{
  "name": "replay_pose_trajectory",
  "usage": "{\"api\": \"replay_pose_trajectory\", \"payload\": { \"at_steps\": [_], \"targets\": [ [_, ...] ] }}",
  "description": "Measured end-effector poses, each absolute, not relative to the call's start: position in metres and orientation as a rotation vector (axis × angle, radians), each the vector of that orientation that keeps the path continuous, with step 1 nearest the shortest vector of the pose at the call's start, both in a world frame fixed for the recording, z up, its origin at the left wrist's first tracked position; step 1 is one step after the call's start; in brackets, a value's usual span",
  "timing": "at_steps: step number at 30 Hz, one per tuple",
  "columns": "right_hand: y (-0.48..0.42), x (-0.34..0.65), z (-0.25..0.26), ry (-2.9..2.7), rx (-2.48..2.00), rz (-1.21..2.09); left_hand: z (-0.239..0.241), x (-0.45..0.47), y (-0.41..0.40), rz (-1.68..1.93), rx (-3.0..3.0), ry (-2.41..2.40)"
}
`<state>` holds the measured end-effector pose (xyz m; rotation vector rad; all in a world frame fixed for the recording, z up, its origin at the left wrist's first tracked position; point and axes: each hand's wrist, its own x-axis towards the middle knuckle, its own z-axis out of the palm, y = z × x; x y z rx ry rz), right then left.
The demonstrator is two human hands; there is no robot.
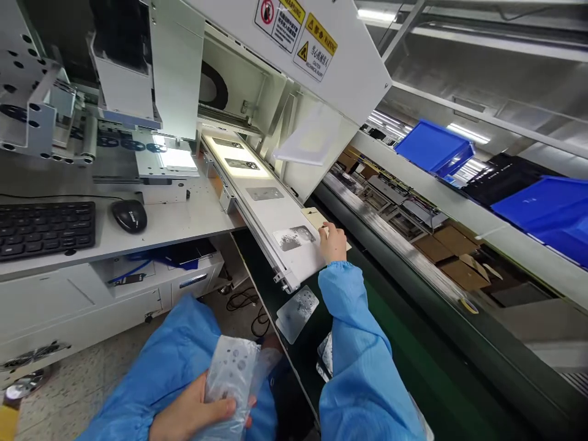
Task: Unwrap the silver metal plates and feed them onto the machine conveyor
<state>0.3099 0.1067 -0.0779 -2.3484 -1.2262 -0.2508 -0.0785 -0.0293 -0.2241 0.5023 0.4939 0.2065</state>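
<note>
My left hand (193, 413) rests on my lap and grips a stack of thin grey plates in clear plastic wrap (232, 370). My right hand (333, 242) reaches out to the near end of the white conveyor track (275, 214), with its fingers closed on a tan card-like plate (315, 217) at the track's right edge. A speckled grey plate (294, 237) lies on the track just left of that hand. Farther up the track lie another grey plate (265, 193) and two more under the machine's light (242, 163).
A loose plate (298, 312) lies on the dark green belt (413, 355) below the track's end. To the left are a desk with a keyboard (46, 228) and a mouse (129, 215). A white machine hood (321, 55) overhangs. Blue bins (434, 147) stand on the right shelf.
</note>
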Motion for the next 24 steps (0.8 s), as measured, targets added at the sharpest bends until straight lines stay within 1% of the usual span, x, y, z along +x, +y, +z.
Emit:
{"api": "replay_pose_trajectory", "payload": {
  "at_steps": [2,3,9,12,17,24],
  "targets": [
    [0.106,0.298,-0.080,-1.341,-2.362,-0.348,-0.226,-0.077,-0.027,0.188,0.498,0.508],
    [0.107,0.291,-0.082,-1.407,-2.352,-0.343,-0.227,-0.075,-0.026,0.180,0.499,0.505],
    [0.124,0.246,-0.090,-1.785,-2.285,-0.084,-0.237,-0.065,-0.022,0.116,0.521,0.482],
    [0.132,0.239,-0.091,-1.755,-2.349,-0.039,-0.237,-0.065,-0.020,0.144,0.503,0.489],
    [0.135,0.241,-0.093,-1.630,-2.462,-0.081,-0.227,-0.070,-0.017,0.172,0.455,0.515],
    [0.137,0.244,-0.095,-1.659,-2.430,-0.083,-0.225,-0.068,-0.015,0.161,0.466,0.505]
  ]
}}
